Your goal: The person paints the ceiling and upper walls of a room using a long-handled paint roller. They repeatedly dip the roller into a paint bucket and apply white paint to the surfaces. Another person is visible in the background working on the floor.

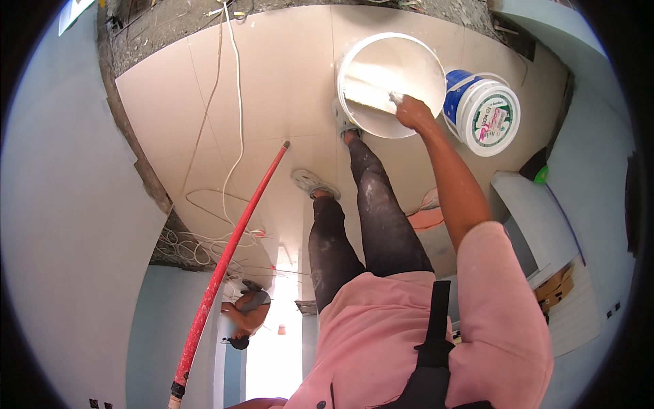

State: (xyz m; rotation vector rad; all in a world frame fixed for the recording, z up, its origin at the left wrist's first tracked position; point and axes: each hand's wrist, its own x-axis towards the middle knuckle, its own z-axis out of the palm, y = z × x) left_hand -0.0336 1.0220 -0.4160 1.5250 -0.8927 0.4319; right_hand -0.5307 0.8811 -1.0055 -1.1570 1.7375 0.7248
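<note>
My right hand (414,113) reaches into a large white bucket (346,112) standing on the floor ahead. Its fingers are closed round the whitish handle of a wide, flat, blade-like tool (373,94), which lies slanted inside the bucket against pale material. The tool's exact kind is hard to make out. To my left a long red pole (228,249), specked with white, slants up from the lower edge, its dark tip over the floor. My left hand is out of the picture; only a bit of that arm shows at the bottom edge, so its hold on the pole cannot be seen.
A lidded blue and white bucket (487,116) stands right of the open one. White cable (238,116) runs across the tiles and coils at left. Another person (246,313) bends near the bright doorway. Rubble (163,34) borders the tiles; a cardboard box (555,290) sits at right.
</note>
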